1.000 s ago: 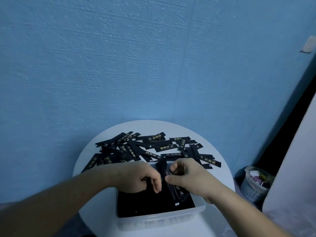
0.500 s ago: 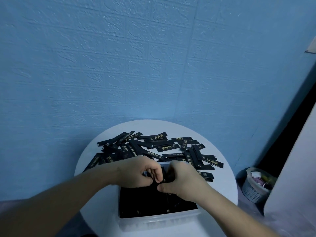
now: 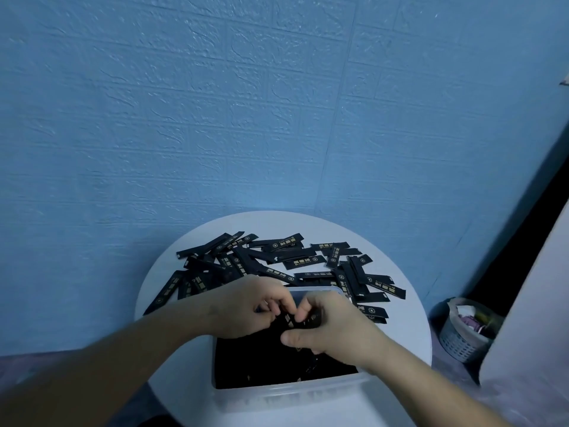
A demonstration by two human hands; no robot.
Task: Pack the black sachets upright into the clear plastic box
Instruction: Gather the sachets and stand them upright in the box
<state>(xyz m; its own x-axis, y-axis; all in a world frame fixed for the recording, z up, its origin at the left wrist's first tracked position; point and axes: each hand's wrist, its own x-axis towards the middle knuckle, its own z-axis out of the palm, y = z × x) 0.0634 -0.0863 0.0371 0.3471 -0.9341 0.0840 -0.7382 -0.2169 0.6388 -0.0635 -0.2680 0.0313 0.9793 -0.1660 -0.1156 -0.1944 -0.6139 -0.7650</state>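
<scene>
Packing under way | our left grip [image 3: 246, 306] and right grip [image 3: 335, 331] both pinch a black sachet [image 3: 303, 319] over the clear box [image 3: 292, 393] | box seemingly part-filled | loose sachets [image 3: 277, 261] crowd the worktop [image 3: 403, 334]; we judge much remains

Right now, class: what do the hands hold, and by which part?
Left hand and right hand together pinch black sachets over the clear box; the fingers hide which part.
</scene>
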